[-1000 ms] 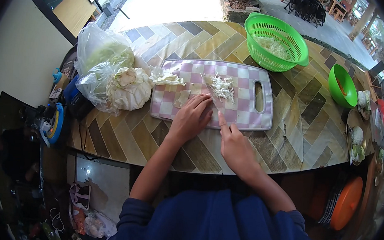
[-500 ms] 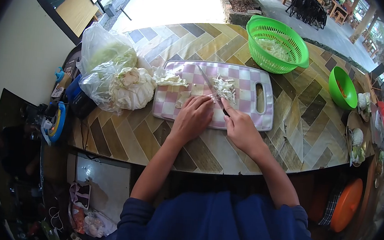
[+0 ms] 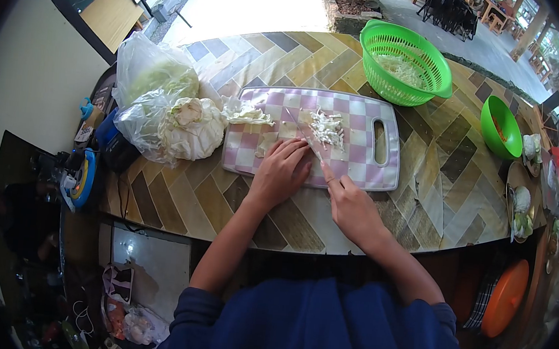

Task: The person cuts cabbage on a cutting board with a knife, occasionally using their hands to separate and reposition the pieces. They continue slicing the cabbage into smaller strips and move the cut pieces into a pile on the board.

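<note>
Grasping knife (image 3: 304,134): right grip (image 3: 354,209), clenched about its handle; left grip (image 3: 281,172), fingers curled on chopping board (image 3: 356,172) beside knife, grasp cannot be told; shredded vegetable (image 3: 327,129), beyond right grip; cabbage head (image 3: 192,131), left of left grip, on surface (image 3: 422,213)

Cabbage (image 3: 193,132) blocks left of board (image 3: 360,132); free tabletop (image 3: 451,149) right

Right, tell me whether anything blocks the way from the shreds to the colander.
Nothing visible does: between the shreds and the colander lie only the far edge of the board and some table.
</note>
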A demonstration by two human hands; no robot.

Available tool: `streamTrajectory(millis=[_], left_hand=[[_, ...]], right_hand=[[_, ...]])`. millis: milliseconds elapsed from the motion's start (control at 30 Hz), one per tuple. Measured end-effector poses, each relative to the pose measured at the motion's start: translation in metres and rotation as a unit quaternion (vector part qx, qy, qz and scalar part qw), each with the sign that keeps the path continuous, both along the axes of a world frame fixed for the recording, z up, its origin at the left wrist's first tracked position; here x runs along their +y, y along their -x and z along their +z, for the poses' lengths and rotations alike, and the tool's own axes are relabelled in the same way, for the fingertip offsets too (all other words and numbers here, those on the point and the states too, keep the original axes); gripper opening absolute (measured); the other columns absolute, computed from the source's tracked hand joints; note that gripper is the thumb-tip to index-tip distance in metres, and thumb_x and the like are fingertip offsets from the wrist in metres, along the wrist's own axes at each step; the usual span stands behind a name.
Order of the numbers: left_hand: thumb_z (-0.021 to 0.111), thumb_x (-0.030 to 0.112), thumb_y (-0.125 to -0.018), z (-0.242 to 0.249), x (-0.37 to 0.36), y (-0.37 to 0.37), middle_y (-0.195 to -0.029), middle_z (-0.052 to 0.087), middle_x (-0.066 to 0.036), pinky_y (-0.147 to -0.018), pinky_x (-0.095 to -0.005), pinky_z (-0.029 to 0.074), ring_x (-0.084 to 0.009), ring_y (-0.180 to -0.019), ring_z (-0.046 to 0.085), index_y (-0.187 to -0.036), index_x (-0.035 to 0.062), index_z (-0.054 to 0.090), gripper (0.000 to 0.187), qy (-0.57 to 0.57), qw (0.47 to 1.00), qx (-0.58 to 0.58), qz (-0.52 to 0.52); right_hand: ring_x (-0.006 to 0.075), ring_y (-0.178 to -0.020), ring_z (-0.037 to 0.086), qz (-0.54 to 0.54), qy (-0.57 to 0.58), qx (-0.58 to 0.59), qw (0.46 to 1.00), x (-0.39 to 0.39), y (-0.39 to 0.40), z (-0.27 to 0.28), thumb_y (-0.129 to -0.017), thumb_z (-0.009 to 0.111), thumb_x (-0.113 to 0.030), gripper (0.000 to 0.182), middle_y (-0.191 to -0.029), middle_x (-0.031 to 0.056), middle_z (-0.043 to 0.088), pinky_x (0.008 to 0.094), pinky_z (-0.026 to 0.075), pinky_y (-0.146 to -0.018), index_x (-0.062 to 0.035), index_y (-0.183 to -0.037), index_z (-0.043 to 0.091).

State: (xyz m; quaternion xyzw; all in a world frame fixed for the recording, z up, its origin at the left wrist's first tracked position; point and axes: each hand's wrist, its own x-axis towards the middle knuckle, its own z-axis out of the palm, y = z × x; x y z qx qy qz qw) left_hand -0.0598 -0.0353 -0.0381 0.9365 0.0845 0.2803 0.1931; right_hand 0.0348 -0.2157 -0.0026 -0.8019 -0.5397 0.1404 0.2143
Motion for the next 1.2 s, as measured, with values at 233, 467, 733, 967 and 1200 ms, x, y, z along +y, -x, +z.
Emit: streamTrajectory(millis=[233, 467, 733, 967, 1200], left_hand=[[0.064, 0.011, -0.086, 0.001, -0.001, -0.001, -0.119, 0.064, -0.018, -0.102, -0.0418, 0.045, -0.0345, -0.117, 0.057, -0.111, -0.0022, 0.064, 0.028, 0.041, 0.999, -0.009, -0.006], [0.063, 0.012, -0.087, 0.004, -0.005, 0.001, -0.119, 0.063, -0.015, -0.104, -0.0416, 0.044, -0.0317, -0.117, 0.058, -0.112, 0.0005, 0.062, 0.028, 0.077, 0.997, 0.011, 0.008], [0.063, 0.013, -0.087, -0.001, -0.002, -0.001, -0.119, 0.064, -0.015, -0.106, -0.0439, 0.042, -0.0318, -0.117, 0.058, -0.111, 0.0001, 0.063, 0.027, 0.037, 0.999, -0.002, 0.005], [0.063, 0.015, -0.088, -0.006, 0.001, -0.001, -0.12, 0.064, -0.014, -0.107, -0.0442, 0.04, -0.0299, -0.119, 0.057, -0.111, 0.0007, 0.063, 0.027, 0.033, 0.999, 0.009, 0.004], [0.065, 0.012, -0.086, 0.008, -0.005, 0.001, -0.115, 0.065, -0.014, -0.1, -0.0417, 0.044, -0.032, -0.114, 0.059, -0.108, 0.0001, 0.065, 0.025, -0.003, 1.0, -0.002, 0.025]], right_hand=[[0.042, -0.082, 0.066, -0.023, -0.043, -0.009, 0.999, 0.036, -0.009, -0.012, -0.089, 0.05, -0.002, 0.061, -0.099, 0.0259, 0.06, 0.0454, 0.054, -0.076, -0.001, -0.148, 0.035], [0.0455, -0.092, 0.061, -0.024, -0.125, 0.17, 0.977, 0.026, -0.027, 0.008, -0.093, 0.05, -0.005, 0.052, -0.103, 0.0314, 0.062, 0.0452, 0.048, -0.084, -0.0003, -0.144, 0.041], [0.0441, -0.086, 0.063, -0.026, -0.054, 0.084, 0.995, 0.003, 0.007, 0.008, -0.094, 0.048, -0.006, 0.055, -0.099, 0.0265, 0.06, 0.0492, 0.05, -0.079, -0.0007, -0.147, 0.035], [0.0412, -0.075, 0.067, -0.04, 0.011, -0.014, 0.999, 0.016, 0.02, -0.004, -0.086, 0.05, -0.001, 0.068, -0.103, 0.0256, 0.058, 0.0473, 0.056, -0.065, -0.0044, -0.151, 0.028], [0.044, -0.089, 0.063, -0.049, -0.05, 0.024, 0.997, 0.045, -0.012, -0.01, -0.093, 0.048, -0.004, 0.056, -0.101, 0.0276, 0.06, 0.0474, 0.051, -0.081, -0.0037, -0.148, 0.035]])
